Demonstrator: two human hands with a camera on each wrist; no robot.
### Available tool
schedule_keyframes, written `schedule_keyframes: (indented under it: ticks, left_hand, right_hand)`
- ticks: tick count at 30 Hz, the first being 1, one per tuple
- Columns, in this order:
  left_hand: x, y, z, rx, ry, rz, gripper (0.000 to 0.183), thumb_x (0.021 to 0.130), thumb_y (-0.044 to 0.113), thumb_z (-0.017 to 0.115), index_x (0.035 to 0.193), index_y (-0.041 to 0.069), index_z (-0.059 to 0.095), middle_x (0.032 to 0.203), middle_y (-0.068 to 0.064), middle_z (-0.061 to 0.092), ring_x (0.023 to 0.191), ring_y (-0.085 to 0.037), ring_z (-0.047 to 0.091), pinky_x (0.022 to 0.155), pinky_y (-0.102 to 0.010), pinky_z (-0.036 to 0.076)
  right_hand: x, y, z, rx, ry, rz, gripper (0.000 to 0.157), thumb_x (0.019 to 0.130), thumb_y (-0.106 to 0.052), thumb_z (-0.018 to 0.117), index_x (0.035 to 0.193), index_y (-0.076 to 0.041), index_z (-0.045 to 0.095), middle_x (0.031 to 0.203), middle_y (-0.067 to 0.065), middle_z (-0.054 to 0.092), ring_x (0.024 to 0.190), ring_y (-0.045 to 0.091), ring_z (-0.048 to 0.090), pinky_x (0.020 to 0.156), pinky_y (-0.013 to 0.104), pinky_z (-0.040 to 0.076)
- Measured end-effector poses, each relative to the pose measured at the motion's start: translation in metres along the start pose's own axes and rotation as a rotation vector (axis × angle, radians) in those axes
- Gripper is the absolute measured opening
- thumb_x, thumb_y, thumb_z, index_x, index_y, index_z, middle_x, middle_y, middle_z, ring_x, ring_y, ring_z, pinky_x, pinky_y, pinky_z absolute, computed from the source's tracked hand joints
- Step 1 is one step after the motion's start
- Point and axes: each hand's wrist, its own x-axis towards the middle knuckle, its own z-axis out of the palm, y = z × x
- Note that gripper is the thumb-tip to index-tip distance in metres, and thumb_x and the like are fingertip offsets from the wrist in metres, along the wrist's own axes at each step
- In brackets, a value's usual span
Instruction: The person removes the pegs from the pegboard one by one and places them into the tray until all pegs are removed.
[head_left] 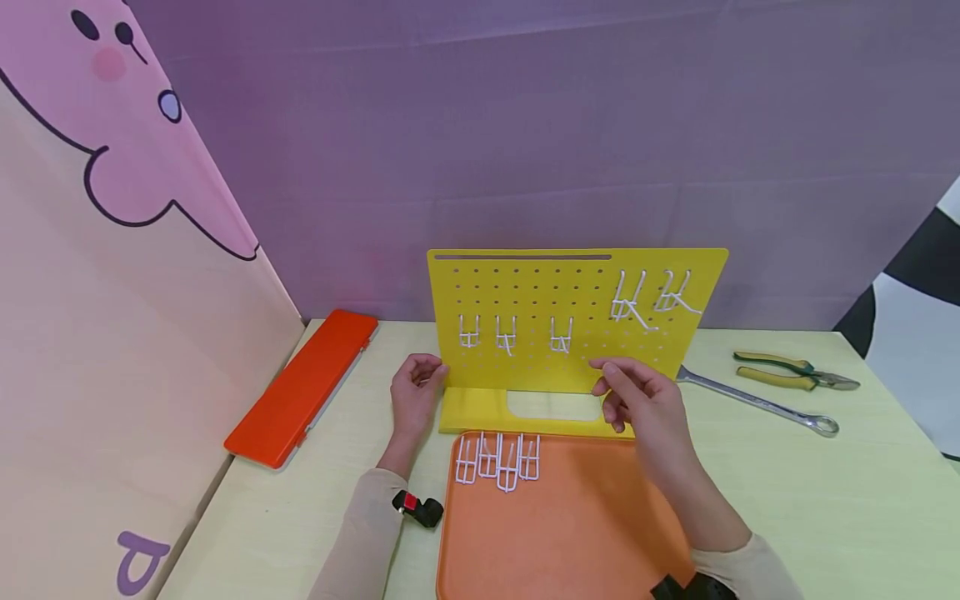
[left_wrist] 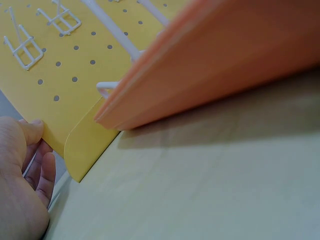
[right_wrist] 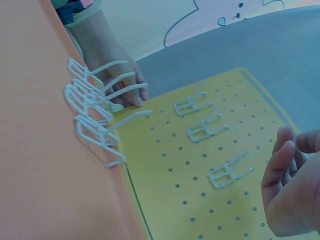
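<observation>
A yellow pegboard (head_left: 540, 289) stands upright on its base, with white wire hooks on it: three in a lower row and two larger ones at the upper right. At the board's lower left edge, my left hand (head_left: 415, 396) pinches it, the thumb in front and the other fingers behind. My right hand (head_left: 647, 400) is in front of the board's lower right part, its fingers loosely bent and nothing visible between them. Several loose white hooks (head_left: 507, 468) lie at the back left of an orange tray (head_left: 555, 533) before the board.
On the left of the table lies a long red case (head_left: 303, 387). To the right are a combination wrench (head_left: 757, 402), its far end behind the board, and pliers (head_left: 795, 371) with yellow-green handles. A purple cloth wall (head_left: 570, 125) rises behind the table.
</observation>
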Motion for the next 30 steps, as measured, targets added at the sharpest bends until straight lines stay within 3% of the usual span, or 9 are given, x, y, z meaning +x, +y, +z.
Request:
schedule_keyframes:
  ticks: [5, 9, 12, 21, 30]
  left_hand:
    - [0.0, -0.002, -0.001, -0.015, 0.005, 0.01, 0.01, 0.102, 0.0, 0.079, 0.109, 0.001, 0.072, 0.106, -0.013, 0.075, 0.094, -0.019, 0.069, 0.084, -0.017, 0.057]
    - [0.001, -0.002, -0.001, -0.033, 0.004, 0.025, 0.01, 0.101, -0.002, 0.079, 0.108, -0.001, 0.072, 0.105, -0.016, 0.075, 0.092, -0.016, 0.068, 0.083, -0.018, 0.057]
    - [0.001, -0.003, -0.001, -0.037, 0.0, 0.028, 0.011, 0.101, -0.001, 0.079, 0.109, -0.002, 0.072, 0.105, -0.017, 0.075, 0.092, -0.016, 0.068, 0.083, -0.018, 0.057]
    - [0.001, -0.003, -0.002, -0.019, -0.005, 0.009, 0.013, 0.102, 0.002, 0.079, 0.113, -0.002, 0.072, 0.106, -0.013, 0.075, 0.096, -0.022, 0.069, 0.085, -0.018, 0.057]
    - [0.0, -0.001, -0.001, -0.001, -0.007, -0.01, 0.013, 0.103, 0.004, 0.079, 0.113, 0.001, 0.072, 0.11, -0.013, 0.075, 0.101, -0.024, 0.069, 0.088, -0.02, 0.058]
  right_hand:
    - [0.002, -0.007, -0.003, 0.054, 0.145, -0.041, 0.02, 0.113, -0.025, 0.068, 0.125, -0.009, 0.072, 0.09, -0.002, 0.072, 0.063, 0.012, 0.056, 0.054, 0.019, 0.049]
    - [0.005, -0.009, -0.003, 0.13, 0.265, -0.104, 0.011, 0.11, -0.015, 0.07, 0.121, -0.011, 0.069, 0.091, -0.001, 0.073, 0.058, 0.013, 0.056, 0.052, 0.018, 0.049]
    - [0.007, -0.008, -0.002, 0.198, 0.31, -0.178, 0.014, 0.108, -0.007, 0.071, 0.121, -0.01, 0.067, 0.092, 0.002, 0.073, 0.055, 0.014, 0.057, 0.049, 0.018, 0.047]
    - [0.012, -0.009, 0.002, 0.177, 0.277, -0.3, 0.039, 0.11, -0.009, 0.069, 0.148, -0.002, 0.064, 0.108, 0.004, 0.077, 0.061, 0.013, 0.066, 0.05, 0.017, 0.049]
    - [0.019, -0.013, 0.001, 0.144, 0.272, -0.279, 0.034, 0.113, -0.021, 0.066, 0.142, -0.003, 0.071, 0.121, 0.006, 0.076, 0.068, 0.012, 0.07, 0.054, 0.016, 0.052]
